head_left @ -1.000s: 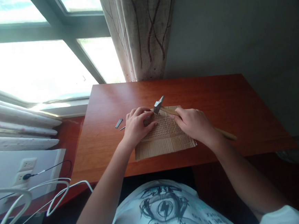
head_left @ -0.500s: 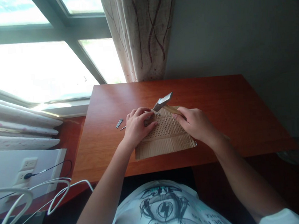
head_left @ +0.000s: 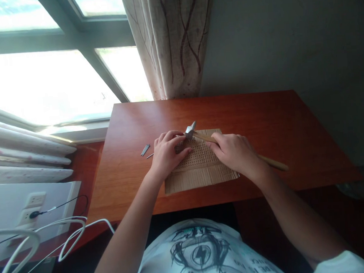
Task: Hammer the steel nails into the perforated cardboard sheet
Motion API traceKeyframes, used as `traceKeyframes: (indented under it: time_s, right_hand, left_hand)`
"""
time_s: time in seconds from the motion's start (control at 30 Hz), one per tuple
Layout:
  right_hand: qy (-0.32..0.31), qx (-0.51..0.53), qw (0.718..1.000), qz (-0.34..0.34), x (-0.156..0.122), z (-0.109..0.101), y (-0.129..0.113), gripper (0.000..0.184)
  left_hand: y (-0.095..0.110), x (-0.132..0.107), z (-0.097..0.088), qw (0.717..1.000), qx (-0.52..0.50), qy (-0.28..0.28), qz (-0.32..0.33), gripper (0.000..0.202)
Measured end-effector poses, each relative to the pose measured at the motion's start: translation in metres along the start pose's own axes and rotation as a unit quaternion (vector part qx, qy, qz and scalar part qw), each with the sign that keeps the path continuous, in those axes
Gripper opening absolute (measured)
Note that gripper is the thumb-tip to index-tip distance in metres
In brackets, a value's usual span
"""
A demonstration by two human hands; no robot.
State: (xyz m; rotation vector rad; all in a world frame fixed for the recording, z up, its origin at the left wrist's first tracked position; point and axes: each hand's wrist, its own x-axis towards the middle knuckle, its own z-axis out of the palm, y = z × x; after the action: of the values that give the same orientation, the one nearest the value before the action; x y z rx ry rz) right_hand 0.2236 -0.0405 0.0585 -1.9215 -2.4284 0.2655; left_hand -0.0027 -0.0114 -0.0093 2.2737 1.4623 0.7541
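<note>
The hammer (head_left: 202, 135) is in my right hand (head_left: 235, 151), over the far part of the cardboard (head_left: 201, 178). My right fingers and thumb are wrapped tight around its wooden handle. The long end runs under my wrist and pokes out past it, to the right. The metal head is right by the fingertips of my left hand (head_left: 168, 152); I can't tell if it touches them. My left hand lies over the left side of the cardboard, back up, thumb and first finger apart. I can't tell if those fingers pinch something, because the tips are too small to see well. Rows of little dark dots cover much of the cardboard. Left of that hand, a few thin metal sticks (head_left: 145, 150) lie side by side on the brown table (head_left: 246, 114), and one more stick (head_left: 150, 156) is between them and my hand. Past the table are a curtain (head_left: 177, 40) and a bright window (head_left: 39, 80).
</note>
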Motion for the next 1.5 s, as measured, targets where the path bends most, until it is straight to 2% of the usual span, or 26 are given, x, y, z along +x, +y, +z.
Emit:
traceKeyframes:
  time_s: [0.17, 0.3, 0.4, 0.47, 0.57, 0.7, 0.77, 0.83, 1.07, 1.5]
  right_hand:
    - [0.042, 0.079, 0.996, 0.006, -0.002, 0.0, 0.006, 0.032]
    - [0.131, 0.214, 0.968, 0.004, -0.004, 0.001, 0.016, 0.029]
    - [0.235, 0.301, 0.923, 0.04, -0.003, 0.005, 0.025, 0.034]
    - [0.278, 0.351, 0.891, 0.072, 0.001, 0.007, 0.031, 0.037]
    - [0.297, 0.448, 0.841, 0.069, 0.009, 0.008, 0.04, 0.043]
    - [0.32, 0.574, 0.754, 0.026, 0.016, 0.01, 0.049, 0.051]
    - [0.325, 0.609, 0.723, 0.019, 0.018, 0.014, 0.052, 0.053]
    - [0.327, 0.628, 0.706, 0.017, 0.019, 0.018, 0.053, 0.053]
    - [0.334, 0.642, 0.69, 0.013, 0.023, 0.027, 0.057, 0.053]
    - [0.35, 0.608, 0.712, 0.028, 0.026, 0.031, 0.055, 0.057]
  left_hand:
    - [0.0, 0.0, 0.0, 1.0, -0.001, -0.001, 0.002, 0.029]
    - [0.0, 0.0, -0.001, 1.0, 0.0, -0.005, 0.0, 0.028]
    - [0.001, 0.0, -0.001, 1.0, -0.001, -0.008, 0.0, 0.028]
    - [0.0, 0.0, -0.001, 1.0, 0.0, -0.009, -0.002, 0.028]
    - [0.0, 0.0, -0.001, 1.0, 0.002, -0.01, -0.004, 0.029]
    - [0.001, 0.001, -0.002, 1.0, 0.005, -0.016, -0.008, 0.03]
    - [0.002, 0.001, -0.002, 1.0, 0.007, -0.018, -0.011, 0.03]
    - [0.003, 0.001, -0.003, 1.0, 0.008, -0.019, -0.014, 0.029]
    - [0.002, 0.0, -0.002, 1.0, 0.008, -0.016, -0.01, 0.029]
    - [0.008, 0.002, -0.004, 0.999, 0.037, -0.027, -0.014, 0.03]
